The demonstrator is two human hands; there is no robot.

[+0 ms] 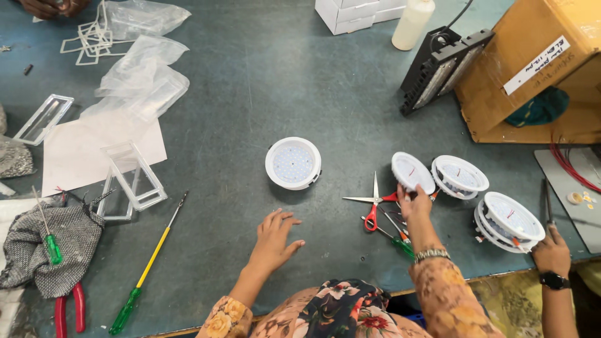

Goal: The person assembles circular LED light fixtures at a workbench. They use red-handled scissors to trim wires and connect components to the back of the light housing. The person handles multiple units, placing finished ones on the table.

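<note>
Two bare hands over a scuffed grey-green counter (325, 94).

Nearest, the left hand (273, 236) lies flat on the counter, fingers spread wide, its grip empty. The right hand (416, 206), a beaded bracelet at its wrist, reaches up to a round white lamp disc (410, 170); its fingertips touch the disc's lower rim, grip loosely open. Red-handled scissors (374, 203) lie open just left of that hand. Beyond the left hand sits a round white lamp (293, 163) with a dotted face. Farther off, clear crinkled plastic bags (141, 75) lie at the left.
</note>
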